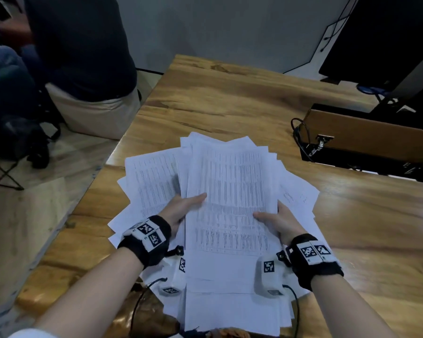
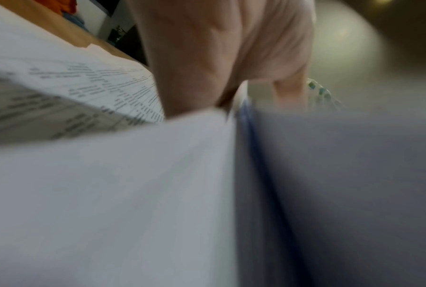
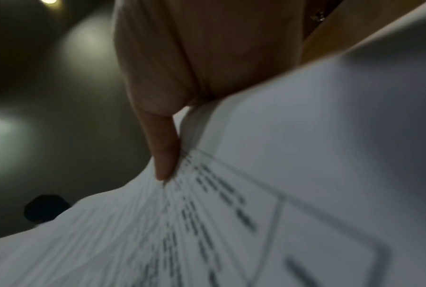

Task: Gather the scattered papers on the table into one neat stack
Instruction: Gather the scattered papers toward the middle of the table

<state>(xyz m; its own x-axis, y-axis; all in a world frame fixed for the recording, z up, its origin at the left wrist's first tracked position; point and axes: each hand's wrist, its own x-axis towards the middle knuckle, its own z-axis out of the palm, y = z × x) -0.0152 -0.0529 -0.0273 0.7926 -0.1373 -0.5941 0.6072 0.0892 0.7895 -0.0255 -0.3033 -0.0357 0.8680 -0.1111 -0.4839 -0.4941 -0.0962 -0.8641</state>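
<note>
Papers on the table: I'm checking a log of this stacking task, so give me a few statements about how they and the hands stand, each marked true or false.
1. Both hands hold the same bundle of papers. True: the left hand grips its left edge, the right hand its right edge.
2. The papers are blank. False: the top sheet shows printed rows of text.
3. All sheets are squared into one neat stack. False: loose sheets fan out under and beside the bundle.
4. The papers lie over a wooden table. True.
5. Each thumb lies on top of the bundle. True.
6. The brown case sits to the left of the papers. False: it sits to their right.
</note>
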